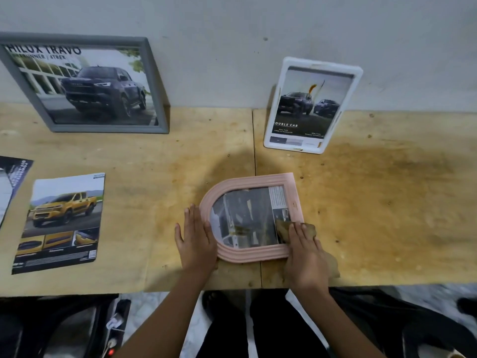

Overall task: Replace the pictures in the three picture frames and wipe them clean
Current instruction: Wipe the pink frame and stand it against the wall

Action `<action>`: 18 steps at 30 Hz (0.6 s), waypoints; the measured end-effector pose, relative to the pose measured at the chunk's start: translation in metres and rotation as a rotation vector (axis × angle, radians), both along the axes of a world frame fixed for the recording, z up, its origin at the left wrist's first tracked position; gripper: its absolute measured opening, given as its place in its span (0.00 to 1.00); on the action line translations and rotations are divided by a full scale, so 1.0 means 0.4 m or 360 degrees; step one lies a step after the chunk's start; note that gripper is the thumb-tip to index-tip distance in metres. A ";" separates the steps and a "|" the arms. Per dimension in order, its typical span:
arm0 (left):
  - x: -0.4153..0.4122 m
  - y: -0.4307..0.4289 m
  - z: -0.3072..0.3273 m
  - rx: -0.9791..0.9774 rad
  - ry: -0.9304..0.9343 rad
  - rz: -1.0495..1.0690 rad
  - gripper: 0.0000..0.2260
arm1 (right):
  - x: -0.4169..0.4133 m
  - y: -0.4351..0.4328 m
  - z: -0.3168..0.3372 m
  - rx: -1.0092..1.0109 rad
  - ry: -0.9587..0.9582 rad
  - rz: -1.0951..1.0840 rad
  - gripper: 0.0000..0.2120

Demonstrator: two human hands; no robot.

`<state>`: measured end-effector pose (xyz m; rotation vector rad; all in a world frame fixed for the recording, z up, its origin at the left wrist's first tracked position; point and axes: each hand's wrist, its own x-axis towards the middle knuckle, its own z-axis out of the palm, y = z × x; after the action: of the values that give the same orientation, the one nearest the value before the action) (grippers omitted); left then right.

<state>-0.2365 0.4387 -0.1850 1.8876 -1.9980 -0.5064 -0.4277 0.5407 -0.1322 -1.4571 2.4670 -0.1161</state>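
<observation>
A pink arched picture frame lies flat near the table's front edge, its arch pointing left, with a grey picture behind its glass. My left hand lies flat on the frame's arched left end, fingers spread. My right hand presses a brown cloth onto the frame's lower right corner. A grey frame with a dark truck picture leans on the wall at the back left. A white frame with a two-truck picture leans on the wall at the back, right of centre.
A loose page with a yellow truck lies flat on the left of the wooden table. Another printed sheet pokes in at the far left edge. Below the table edge are dark legs and a bag on the floor.
</observation>
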 end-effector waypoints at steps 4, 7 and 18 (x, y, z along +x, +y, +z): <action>0.000 -0.003 -0.002 -0.0006 -0.0015 0.0017 0.24 | -0.012 -0.025 0.005 0.0011 -0.0015 0.0031 0.25; -0.001 -0.003 0.001 -0.0004 -0.0024 0.0027 0.25 | -0.027 -0.054 0.009 0.0095 -0.0102 0.0075 0.28; -0.006 -0.002 0.001 -0.0115 -0.0048 0.0044 0.23 | -0.045 -0.148 -0.005 -0.0045 -0.0116 0.0037 0.29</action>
<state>-0.2388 0.4378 -0.1848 1.8876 -1.9788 -0.3950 -0.4459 0.4815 -0.1340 -1.4662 2.3989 -0.1965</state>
